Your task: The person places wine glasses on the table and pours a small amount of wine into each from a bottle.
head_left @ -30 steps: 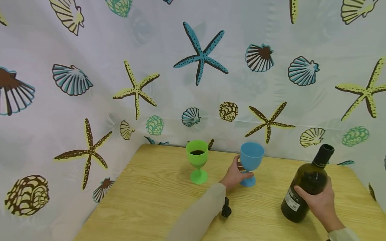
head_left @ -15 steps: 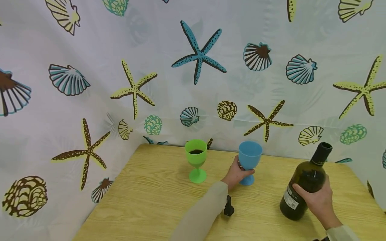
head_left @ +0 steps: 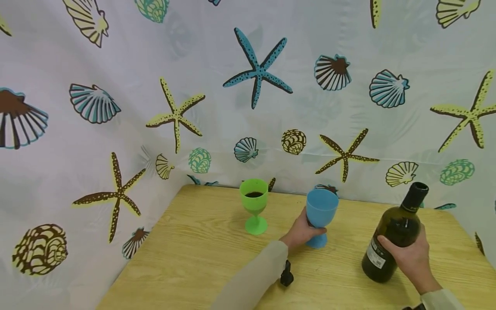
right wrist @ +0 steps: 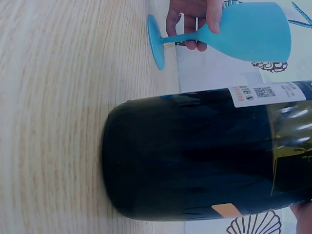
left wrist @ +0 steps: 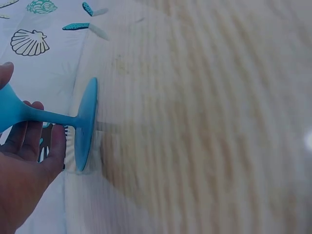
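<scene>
My left hand (head_left: 304, 231) grips a blue plastic goblet (head_left: 322, 207) around the stem and lower bowl. In the left wrist view its round foot (left wrist: 86, 124) is at the tabletop; whether it touches I cannot tell. My right hand (head_left: 412, 258) is wrapped around the body of a dark wine bottle (head_left: 393, 232), its neck leaning right. A white label (right wrist: 265, 93) shows on the bottle in the right wrist view. Further left and back, a green goblet (head_left: 254, 211) stands upright with dark liquid inside. The blue goblet's inside shows no dark liquid.
The wooden table (head_left: 186, 258) runs up to a white curtain (head_left: 209, 51) printed with shells and starfish, which hangs behind it and along the left side. A black wrist device (head_left: 286, 274) sits below my left sleeve.
My left hand has brought the blue goblet a little nearer to me. The right hand and bottle stay almost where they were, and the green goblet has not moved.
</scene>
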Demonstrator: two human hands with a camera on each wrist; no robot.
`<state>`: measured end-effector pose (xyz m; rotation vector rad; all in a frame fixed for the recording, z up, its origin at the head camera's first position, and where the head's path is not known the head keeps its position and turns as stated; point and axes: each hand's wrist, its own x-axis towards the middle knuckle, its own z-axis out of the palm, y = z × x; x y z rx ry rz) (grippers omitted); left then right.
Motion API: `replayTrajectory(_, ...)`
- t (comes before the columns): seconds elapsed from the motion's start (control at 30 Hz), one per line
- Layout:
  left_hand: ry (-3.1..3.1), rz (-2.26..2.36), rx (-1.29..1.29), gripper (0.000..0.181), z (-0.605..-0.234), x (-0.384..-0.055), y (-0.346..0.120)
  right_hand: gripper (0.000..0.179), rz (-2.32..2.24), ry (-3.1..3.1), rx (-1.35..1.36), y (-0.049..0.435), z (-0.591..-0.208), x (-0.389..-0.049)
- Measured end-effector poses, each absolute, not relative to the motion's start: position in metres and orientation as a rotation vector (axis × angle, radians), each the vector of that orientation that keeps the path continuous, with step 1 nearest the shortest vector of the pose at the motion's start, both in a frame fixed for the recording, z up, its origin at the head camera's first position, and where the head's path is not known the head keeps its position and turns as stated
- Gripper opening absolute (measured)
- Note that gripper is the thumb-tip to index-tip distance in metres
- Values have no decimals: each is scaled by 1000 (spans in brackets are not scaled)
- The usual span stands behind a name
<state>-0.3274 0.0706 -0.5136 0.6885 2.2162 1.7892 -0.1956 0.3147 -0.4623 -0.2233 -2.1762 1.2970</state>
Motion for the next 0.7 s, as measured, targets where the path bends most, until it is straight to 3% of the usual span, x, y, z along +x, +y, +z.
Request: replayTrajectory(0.7, 2212, 1743, 770, 82, -514, -305, 34, 84, 1293, -2237, -291, 313, -460, -195)
